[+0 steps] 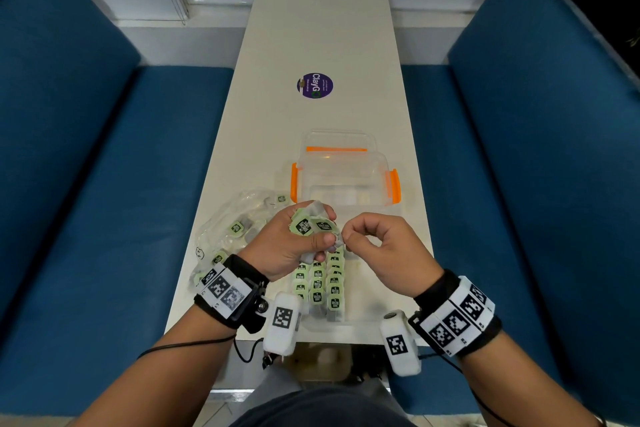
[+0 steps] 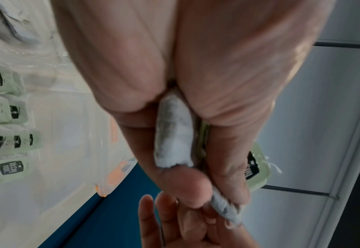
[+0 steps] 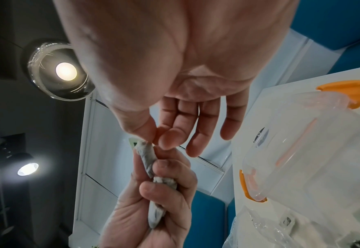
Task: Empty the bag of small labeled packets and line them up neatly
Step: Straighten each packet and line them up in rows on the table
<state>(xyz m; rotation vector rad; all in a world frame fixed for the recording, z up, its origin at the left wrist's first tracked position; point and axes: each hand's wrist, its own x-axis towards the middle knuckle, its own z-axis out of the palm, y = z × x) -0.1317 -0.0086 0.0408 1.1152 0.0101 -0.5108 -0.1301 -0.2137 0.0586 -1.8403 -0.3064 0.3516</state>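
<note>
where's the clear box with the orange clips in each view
Head: the clear box sits mid-table, just beyond both hands.
Left wrist: it shows at the left, low down, by the table edge, blurred.
Right wrist: it fills the right side.
Shared landmark: the bunch of packets that the left hand grips and the right hand pinches, seen in all three.
</note>
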